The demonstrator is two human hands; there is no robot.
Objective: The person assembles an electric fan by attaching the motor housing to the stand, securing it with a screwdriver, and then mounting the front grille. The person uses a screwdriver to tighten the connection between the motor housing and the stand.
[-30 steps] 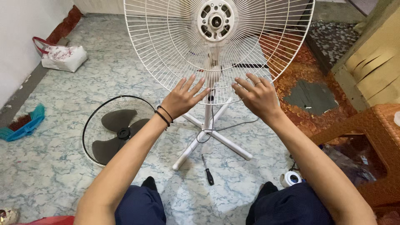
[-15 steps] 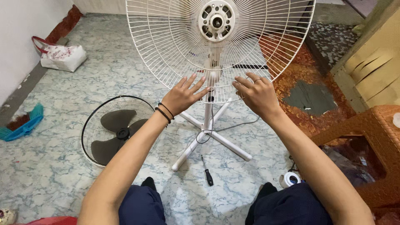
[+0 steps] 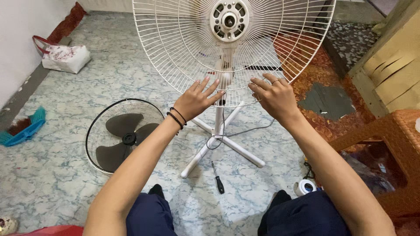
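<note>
Both hands at the round white wire fan guard (image 3: 188, 48), lower rim.
Left hand (image 3: 195, 101) lay flat and open at 7 o'clock; right hand (image 3: 272, 97) curled fingers on wires at 5 o'clock.

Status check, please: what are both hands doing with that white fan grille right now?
Left hand open, flat on white fan grille. Right hand fingers curled at its lower rim. Screwdriver and loose blade on floor, clear of the hands.

left hand (image 3: 195, 101): arm outstretched, fingers spread flat | right hand (image 3: 273, 97): arm outstretched, fingers curled
</note>
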